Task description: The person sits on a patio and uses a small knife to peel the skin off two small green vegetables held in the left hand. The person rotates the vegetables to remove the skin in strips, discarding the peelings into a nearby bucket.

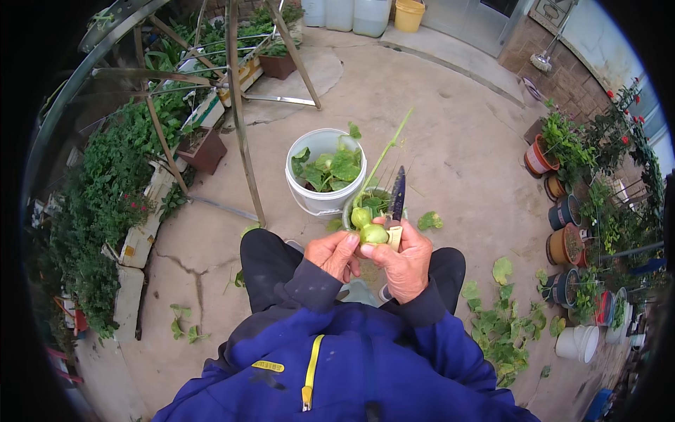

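A small pale-green gourd (373,232) with a narrow waist is pinched between the fingertips of my left hand (333,254). In my right hand (403,261) is a kitchen knife (398,192) with a pale handle and a dark, smeared blade pointing away from me; that thumb also rests against the gourd. A long green stalk (387,150) rises behind the gourd; whether the two are joined I cannot tell. Just beyond my hands sits a round container (346,208) with green cuttings, partly hidden. Beside it stands a white plastic bucket (326,203) with large leaves (335,168) inside.
Loose vine leaves (501,332) lie on the concrete floor (464,174) at the right. A metal frame (242,132) stands at the left, near foam planters (140,237). Several potted plants (564,245) line the right wall, with a tipped white bucket (576,343) nearby.
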`<state>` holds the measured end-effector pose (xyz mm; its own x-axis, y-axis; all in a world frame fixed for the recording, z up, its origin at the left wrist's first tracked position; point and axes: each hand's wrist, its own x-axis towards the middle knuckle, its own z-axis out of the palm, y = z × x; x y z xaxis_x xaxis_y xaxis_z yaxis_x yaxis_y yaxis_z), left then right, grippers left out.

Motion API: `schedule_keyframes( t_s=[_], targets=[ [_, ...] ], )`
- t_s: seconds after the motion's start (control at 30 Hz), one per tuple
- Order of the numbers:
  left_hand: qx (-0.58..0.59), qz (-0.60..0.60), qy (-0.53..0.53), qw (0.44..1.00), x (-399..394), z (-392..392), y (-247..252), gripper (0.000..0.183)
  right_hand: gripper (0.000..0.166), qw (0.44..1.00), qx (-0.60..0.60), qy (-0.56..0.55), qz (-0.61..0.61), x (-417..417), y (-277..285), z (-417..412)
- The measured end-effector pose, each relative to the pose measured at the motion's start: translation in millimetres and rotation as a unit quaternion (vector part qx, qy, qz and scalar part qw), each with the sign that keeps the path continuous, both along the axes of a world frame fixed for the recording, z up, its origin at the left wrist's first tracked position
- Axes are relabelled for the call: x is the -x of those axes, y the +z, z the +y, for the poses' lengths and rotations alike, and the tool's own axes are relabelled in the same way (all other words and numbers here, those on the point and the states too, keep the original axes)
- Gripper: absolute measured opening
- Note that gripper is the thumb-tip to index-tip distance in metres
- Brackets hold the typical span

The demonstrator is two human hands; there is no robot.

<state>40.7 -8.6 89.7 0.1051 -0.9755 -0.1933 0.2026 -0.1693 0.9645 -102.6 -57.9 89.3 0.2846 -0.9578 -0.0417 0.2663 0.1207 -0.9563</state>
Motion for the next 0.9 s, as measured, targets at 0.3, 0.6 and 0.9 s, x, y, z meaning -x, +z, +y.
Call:
schedule_keyframes(
  t_s=[0.3, 0.6, 0.9],
  targets=[
    [0.098, 0.037, 0.064, 0.992, -35.5, -1.1, -9.5, 0.028, 0.043, 0.942, -0.167, 0.13, -0.262, 35.1, 1.5, -19.8],
    [0.133, 0.184, -0.151, 0.962, -13.8, -8.4, -2.7, 0.058, 0.04, 0.976, -0.051, 0.143, -0.156, 20.7, 19.9, -6.6],
    [0.147, 0.169, -0.071, 0.972, -16.6, -11.2, -17.6, 0.041, 0.042, 0.996, 0.054, 0.063, -0.031, 6.3, 28.0, 11.7]
  ],
)
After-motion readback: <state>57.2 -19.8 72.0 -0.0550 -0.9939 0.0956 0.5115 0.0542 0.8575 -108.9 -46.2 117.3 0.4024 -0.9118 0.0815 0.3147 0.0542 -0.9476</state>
